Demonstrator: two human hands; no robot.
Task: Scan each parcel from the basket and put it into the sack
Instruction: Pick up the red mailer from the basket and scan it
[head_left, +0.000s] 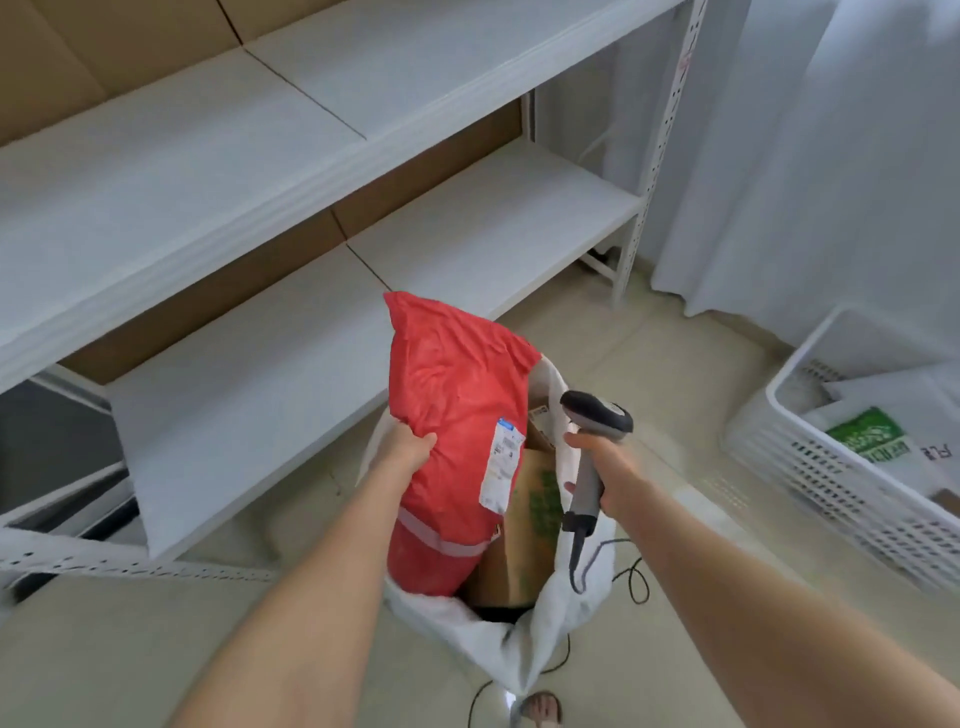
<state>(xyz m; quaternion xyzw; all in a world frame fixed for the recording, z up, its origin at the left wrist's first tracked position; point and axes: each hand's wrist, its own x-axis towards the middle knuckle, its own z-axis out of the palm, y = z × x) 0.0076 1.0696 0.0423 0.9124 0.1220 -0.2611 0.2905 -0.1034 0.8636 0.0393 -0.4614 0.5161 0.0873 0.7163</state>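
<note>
Left hand (408, 449) is clamped at 9 o'clock on the red parcel (452, 405), held lengthwise 12-to-6 into the sack (519, 639), while the right hand (608, 467), at 3 o'clock, is wrapped round the scanner (595, 415).

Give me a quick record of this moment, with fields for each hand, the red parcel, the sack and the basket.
left hand: holds the red parcel by its edge
right hand: holds the scanner by its handle
red parcel: lower end in the sack, label showing
sack: white, open, a cardboard box inside
basket: white, at right, parcels in it
</note>
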